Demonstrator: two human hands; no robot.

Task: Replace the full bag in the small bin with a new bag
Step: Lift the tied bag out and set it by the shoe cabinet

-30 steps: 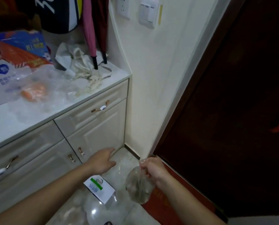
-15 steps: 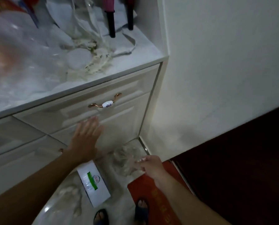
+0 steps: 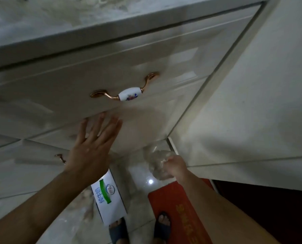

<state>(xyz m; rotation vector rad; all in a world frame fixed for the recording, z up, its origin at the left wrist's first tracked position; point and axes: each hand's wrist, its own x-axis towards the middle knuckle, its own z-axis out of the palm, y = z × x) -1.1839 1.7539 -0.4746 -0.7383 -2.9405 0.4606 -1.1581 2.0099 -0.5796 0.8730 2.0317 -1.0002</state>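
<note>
Bag (image 3: 158,164) clear, crumpled, gripped in R hand (image 3: 176,167)

Pale glossy tiled floor (image 3: 139,175), marbled, with a bright light spot reflected near its middle. Directly on it: white carton (image 3: 109,196) with a green stripe and a round logo, lying flat close to the cabinet foot; red doormat (image 3: 180,213) with gold lettering, beside the carton and running toward the dark doorway; two feet in dark slippers (image 3: 161,228), one on tile just below the carton, the other on the mat's edge. Above, grey-white cabinet countertop (image 3: 62,30), its surface blurred, covered with pale crumpled material too unclear to identify.
</note>
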